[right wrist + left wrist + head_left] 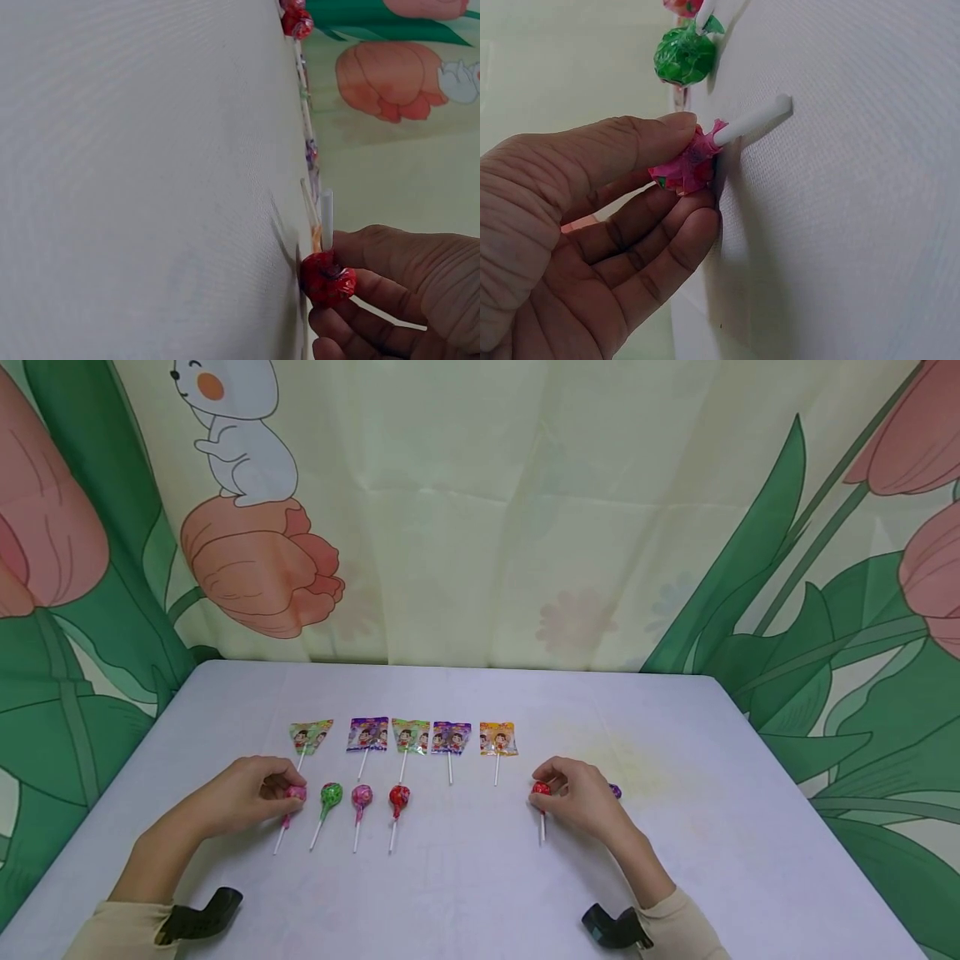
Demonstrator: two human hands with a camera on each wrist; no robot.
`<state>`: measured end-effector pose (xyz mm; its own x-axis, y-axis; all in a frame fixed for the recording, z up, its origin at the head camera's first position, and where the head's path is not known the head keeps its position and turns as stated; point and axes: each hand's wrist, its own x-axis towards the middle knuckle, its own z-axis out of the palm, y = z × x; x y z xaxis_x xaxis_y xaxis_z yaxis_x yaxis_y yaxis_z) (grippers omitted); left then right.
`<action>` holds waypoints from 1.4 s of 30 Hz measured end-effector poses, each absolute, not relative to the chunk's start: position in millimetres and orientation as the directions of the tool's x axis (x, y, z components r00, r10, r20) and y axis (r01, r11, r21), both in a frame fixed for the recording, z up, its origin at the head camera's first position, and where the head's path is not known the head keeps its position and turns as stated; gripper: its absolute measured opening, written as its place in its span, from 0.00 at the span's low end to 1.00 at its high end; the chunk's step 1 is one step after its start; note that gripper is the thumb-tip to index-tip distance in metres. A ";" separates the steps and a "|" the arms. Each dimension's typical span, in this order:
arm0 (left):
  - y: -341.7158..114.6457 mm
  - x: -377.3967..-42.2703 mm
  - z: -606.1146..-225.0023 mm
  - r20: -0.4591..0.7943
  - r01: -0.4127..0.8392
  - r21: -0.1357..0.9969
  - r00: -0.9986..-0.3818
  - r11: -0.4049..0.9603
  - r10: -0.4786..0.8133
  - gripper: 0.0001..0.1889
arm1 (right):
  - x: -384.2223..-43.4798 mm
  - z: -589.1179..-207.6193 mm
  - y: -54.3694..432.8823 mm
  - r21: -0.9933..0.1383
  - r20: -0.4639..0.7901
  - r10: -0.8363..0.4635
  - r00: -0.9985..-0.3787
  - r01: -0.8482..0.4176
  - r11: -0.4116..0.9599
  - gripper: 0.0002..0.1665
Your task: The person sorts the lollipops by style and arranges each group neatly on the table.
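My left hand [251, 795] pinches the wrapped head of a pink lollipop [686, 166] between thumb and fingers, its white stick slanting toward me close over the cloth. On the right, my right hand [581, 793] grips a red lollipop [328, 279] by its head, with the white stick showing below it in the head view. A green lollipop [331, 796] lies just right of the left hand, followed by another pink lollipop [362, 797] and another red lollipop [399, 798]. Partly hidden behind the right hand is a purple lollipop [616, 791].
Farther back runs a row of flat-wrapped lollipops: a green one [310, 737], a purple one [367, 734], several more, and an orange one [498, 739] at the right end. A white cloth [465, 893] covers the table. Behind it hangs a printed curtain [480, 527].
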<state>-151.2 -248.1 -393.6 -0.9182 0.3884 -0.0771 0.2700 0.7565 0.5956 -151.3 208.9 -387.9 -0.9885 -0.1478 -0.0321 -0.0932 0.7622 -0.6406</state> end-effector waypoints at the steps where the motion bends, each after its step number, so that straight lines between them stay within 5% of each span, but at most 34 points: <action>1: -248.1 -151.2 -393.4 -0.075 0.273 0.595 -0.918 0.756 0.390 0.11 | -151.4 -388.0 208.8 -0.642 -0.033 -0.148 -0.988 -0.093 0.761 0.13; 42: -248.0 -151.1 -392.3 -0.093 0.261 0.608 -0.915 0.750 0.393 0.10 | -153.0 -384.8 195.9 -0.644 -0.028 -0.177 -0.984 -0.117 0.756 0.12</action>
<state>-151.1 -248.0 -392.3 -0.9147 0.3933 -0.0926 0.2610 0.7500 0.6078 -153.0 195.9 -384.8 -0.9839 -0.1766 -0.0283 -0.1172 0.7560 -0.6440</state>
